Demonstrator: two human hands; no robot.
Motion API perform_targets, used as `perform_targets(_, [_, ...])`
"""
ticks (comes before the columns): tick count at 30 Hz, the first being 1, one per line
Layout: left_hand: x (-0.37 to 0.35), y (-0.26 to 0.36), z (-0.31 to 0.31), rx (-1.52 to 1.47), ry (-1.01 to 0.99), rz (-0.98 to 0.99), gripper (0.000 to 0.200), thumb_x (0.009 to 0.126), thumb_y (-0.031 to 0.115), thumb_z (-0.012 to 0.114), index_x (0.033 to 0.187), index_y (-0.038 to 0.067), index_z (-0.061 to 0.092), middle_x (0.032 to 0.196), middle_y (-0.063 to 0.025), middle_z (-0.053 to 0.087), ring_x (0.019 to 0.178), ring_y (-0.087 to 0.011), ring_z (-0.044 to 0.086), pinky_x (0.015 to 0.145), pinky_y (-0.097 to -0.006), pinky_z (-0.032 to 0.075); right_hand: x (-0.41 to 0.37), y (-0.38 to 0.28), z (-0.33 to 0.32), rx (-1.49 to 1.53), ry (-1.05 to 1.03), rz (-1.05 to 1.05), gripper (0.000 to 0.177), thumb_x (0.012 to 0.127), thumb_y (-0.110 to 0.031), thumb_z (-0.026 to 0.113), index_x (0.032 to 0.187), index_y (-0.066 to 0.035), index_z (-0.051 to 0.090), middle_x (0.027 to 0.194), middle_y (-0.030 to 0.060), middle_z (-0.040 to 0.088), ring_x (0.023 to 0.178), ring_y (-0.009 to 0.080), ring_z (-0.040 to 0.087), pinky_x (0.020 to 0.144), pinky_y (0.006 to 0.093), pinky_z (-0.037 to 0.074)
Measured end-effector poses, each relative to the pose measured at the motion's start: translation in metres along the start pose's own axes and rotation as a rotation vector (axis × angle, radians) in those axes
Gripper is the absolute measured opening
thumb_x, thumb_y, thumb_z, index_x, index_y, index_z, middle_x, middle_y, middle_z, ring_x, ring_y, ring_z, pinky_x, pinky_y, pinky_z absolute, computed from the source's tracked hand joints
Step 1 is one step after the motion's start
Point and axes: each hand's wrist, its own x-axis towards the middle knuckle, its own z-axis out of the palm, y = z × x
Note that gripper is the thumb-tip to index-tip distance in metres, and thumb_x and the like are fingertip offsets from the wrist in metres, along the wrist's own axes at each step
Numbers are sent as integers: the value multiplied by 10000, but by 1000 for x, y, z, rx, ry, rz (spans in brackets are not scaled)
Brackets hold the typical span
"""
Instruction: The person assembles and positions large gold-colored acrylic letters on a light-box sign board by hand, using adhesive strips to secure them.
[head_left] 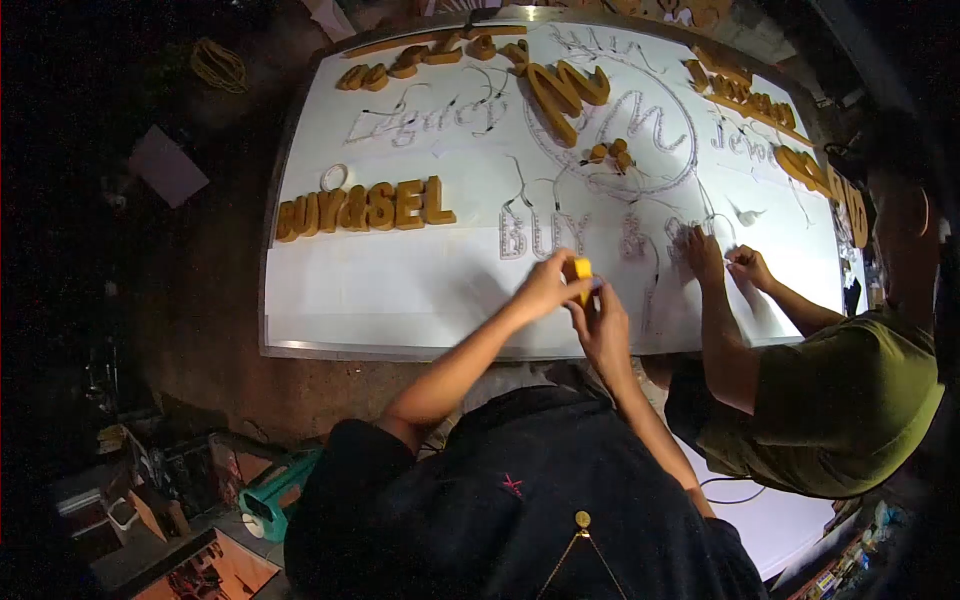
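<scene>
My left hand (543, 287) is closed on a small yellow object (581, 268) above the lower part of the white board (370, 300). Close beside it, my right hand (606, 328) has its fingers bent near the yellow object's lower end; what they pinch, if anything, is too small to tell. Just beyond my hands, outlined letters reading BUY (541, 235) lie on the board, with an outlined "&" (633, 238) to their right. Thin wires rise from the letters.
A co-worker in a green shirt (850, 400) works at the right, hands (704, 255) on the outlined letters. Gold BUY&SEL letters (365, 208) stand at left; a gold M (562, 98) lies at the top. A green case (275, 495) is at lower left.
</scene>
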Motion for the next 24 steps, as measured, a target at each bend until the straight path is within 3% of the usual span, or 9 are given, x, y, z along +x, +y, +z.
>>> perform_targets(2, [21,-23,-44,-61,48,-129,456,795,262,680,1130,39,464,884,-91,572,714,-158,609,542,-281,531,6,-25,-1,-66,268,-420,495,776,-135,666,1194,9,443,1141,227,506,997,377,522,840,396,435])
perform_targets(3, [34,-28,-73,-61,48,-167,476,803,257,673,1159,68,421,896,-95,569,695,-164,613,525,-282,538,4,-29,-2,-10,210,-360,552,777,-114,658,1246,12,395,1244,205,416,1094,357,453,939,387,373])
perform_targets(7, [95,-91,-159,227,106,-239,530,801,374,650,1166,83,398,980,-122,586,742,-226,613,516,-318,526,-10,-16,2,82,211,-221,505,787,-72,628,1234,3,406,1166,192,456,1005,322,502,879,375,411])
perform_targets(8, [106,-108,-171,217,122,-218,553,763,388,672,1130,60,421,882,-151,629,570,-231,602,556,-353,493,-17,-7,3,78,215,-216,505,787,-72,628,1234,3,406,1166,192,456,1005,322,502,879,375,411])
perform_targets(13, [146,-166,-195,168,-97,-368,605,783,390,650,1218,54,398,1076,-182,563,896,-249,589,653,-385,533,-78,51,12,-31,209,52,421,802,-47,609,1193,-3,458,1117,161,488,882,239,549,785,335,443])
perform_targets(16, [150,-182,-198,143,-152,-471,631,792,404,635,1250,51,382,1142,-178,528,1006,-270,540,692,-413,539,-118,76,19,5,239,147,384,802,-61,612,1156,-4,475,1084,163,487,881,249,539,766,337,451])
perform_targets(21, [155,-208,-208,214,-211,-472,580,774,351,638,1216,34,438,1192,-199,494,1007,-299,551,770,-386,520,-172,116,47,12,226,297,326,787,-57,629,1087,-1,514,1063,152,494,831,241,557,679,321,480])
perform_targets(23, [156,-210,-208,568,-155,-309,559,746,300,637,1203,29,463,1226,-220,458,1044,-342,538,849,-392,484,-182,113,55,48,200,341,312,775,-51,642,1066,-17,534,1061,146,496,784,245,578,645,312,486])
perform_targets(24, [156,-211,-206,568,-156,-306,559,746,300,637,1203,29,463,1226,-220,458,1044,-342,538,849,-392,484,-183,113,60,48,203,341,312,775,-51,642,1066,-17,534,1061,146,496,784,245,578,645,312,486])
